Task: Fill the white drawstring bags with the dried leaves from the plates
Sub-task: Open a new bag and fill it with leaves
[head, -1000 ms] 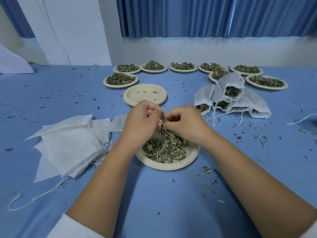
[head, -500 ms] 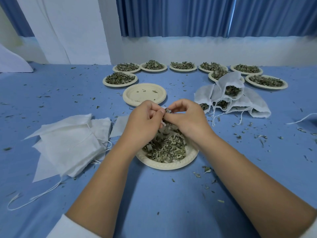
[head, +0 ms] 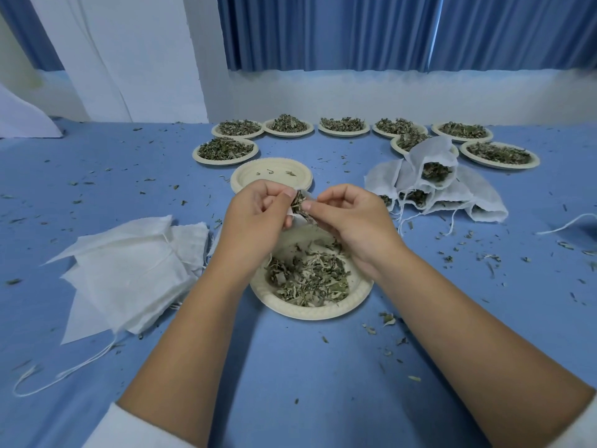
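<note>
A paper plate (head: 358,295) of dried leaves (head: 310,279) lies in front of me on the blue cloth. Above its far rim my left hand (head: 255,224) and my right hand (head: 352,218) pinch the mouth of a white drawstring bag (head: 298,218). Dried leaves show at the bag's mouth between my fingertips. Most of the bag is hidden behind my hands. A pile of flat white bags (head: 129,270) lies to the left. Several filled bags (head: 433,185) are heaped at the right.
An almost bare paper plate (head: 245,179) sits just beyond my hands. Several plates heaped with dried leaves (head: 226,150) line the far side of the table. Leaf crumbs are scattered over the cloth. A loose white string (head: 565,223) lies at the right edge.
Both hands have risen from the plate's leaves, lifting the bag's mouth higher and towards the far rim. More of the leaves on the plate now shows.
</note>
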Demonstrator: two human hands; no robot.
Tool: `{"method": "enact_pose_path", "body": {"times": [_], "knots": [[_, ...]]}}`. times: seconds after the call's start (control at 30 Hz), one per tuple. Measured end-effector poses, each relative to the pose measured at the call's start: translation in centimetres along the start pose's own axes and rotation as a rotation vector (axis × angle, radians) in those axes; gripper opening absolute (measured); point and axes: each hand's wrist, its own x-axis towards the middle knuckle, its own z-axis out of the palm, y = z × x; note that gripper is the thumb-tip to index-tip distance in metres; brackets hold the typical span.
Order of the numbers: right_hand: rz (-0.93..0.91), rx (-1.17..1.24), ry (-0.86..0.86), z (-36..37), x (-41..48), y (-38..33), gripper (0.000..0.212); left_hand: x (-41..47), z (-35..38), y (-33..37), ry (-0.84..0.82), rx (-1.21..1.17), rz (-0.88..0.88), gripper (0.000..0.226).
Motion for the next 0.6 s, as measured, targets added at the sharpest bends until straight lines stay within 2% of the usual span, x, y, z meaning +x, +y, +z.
{"method": "enact_pose_path", "body": {"times": [0.1, 0.2, 0.23, 0.33, 0.5, 0.6], "knots": [[0.055, -0.080, 0.017, -0.1, 0.3, 0.4, 0.032, -0.1, 0.0, 0.2, -0.008, -0.004, -0.001, 0.013], [0.164, -0.067, -0.069, -0.1, 0.5, 0.5, 0.040, -0.1, 0.1, 0.2, -0.012, -0.004, -0.009, 0.015], [0.187, -0.055, -0.107, -0.2, 0.5, 0.5, 0.037, -0.1, 0.1, 0.2, -0.018, -0.006, -0.011, 0.015], [0.201, -0.044, -0.191, -0.1, 0.3, 0.7, 0.006, -0.3, 0.0, 0.2, -0.045, 0.004, -0.013, 0.015], [0.158, -0.106, -0.145, 0.1, 0.1, 1.2, 0.012, -0.6, 0.2, 0.0, -0.061, 0.156, 0.038, 0.016], [0.125, -0.162, -0.092, 0.2, -0.1, 1.2, 0.011, -0.9, 0.4, 0.0, -0.149, 0.176, 0.065, 0.013]]}}
